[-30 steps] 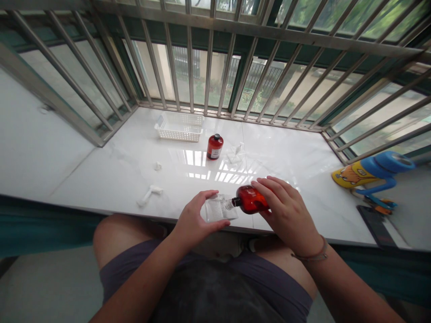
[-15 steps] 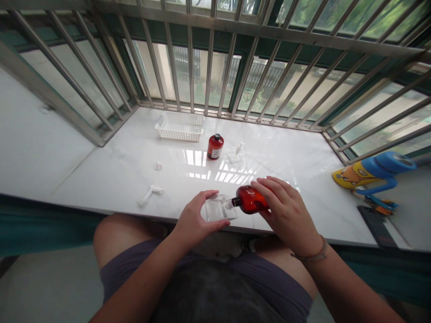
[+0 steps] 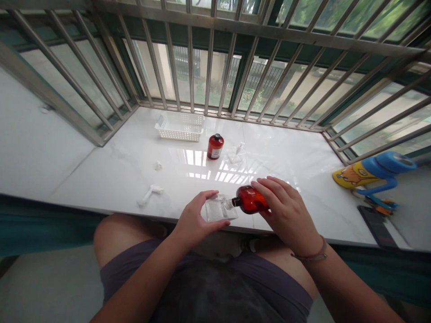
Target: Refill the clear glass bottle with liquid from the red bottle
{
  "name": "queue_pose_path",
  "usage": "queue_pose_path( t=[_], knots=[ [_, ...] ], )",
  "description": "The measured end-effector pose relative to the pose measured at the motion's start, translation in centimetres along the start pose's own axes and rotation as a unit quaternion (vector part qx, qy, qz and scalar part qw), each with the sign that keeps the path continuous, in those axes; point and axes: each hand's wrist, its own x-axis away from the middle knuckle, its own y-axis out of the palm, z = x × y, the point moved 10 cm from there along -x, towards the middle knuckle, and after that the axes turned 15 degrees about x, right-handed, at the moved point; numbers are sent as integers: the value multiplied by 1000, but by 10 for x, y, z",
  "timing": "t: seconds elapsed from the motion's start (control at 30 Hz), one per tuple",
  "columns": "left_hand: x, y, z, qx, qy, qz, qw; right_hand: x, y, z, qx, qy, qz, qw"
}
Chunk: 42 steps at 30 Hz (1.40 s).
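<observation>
Left grip [image 3: 197, 220] curls around a clear flat container [image 3: 218, 210], right grip [image 3: 288, 211] wraps a tilted amber bottle [image 3: 249, 200], both at the white tabletop's [image 3: 101, 179] front edge. A white plastic basket [image 3: 179, 127] sits by the far edge.

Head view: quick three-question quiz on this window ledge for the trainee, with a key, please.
1. Which hand holds the amber bottle?
2. True or false: the white plastic basket stands to the right of the upright red bottle.
3. Fill in: the amber bottle's neck points toward the small clear container, held in the ___ hand.

Key:
1. The right hand.
2. False: the basket stands to its left.
3. The left hand.
</observation>
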Motion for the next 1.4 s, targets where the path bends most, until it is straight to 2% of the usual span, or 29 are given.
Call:
queue_pose_path(
  t=[0.83, 1.4],
  knots=[
    [2, 0, -5, -1, -1, 5, 1000, 0, -1, -1, 1, -1, 1, 1000],
    [4, -2, -17, 0, -2, 4, 1000, 1, -1, -2, 10, 2, 3, 1000]
  ],
)
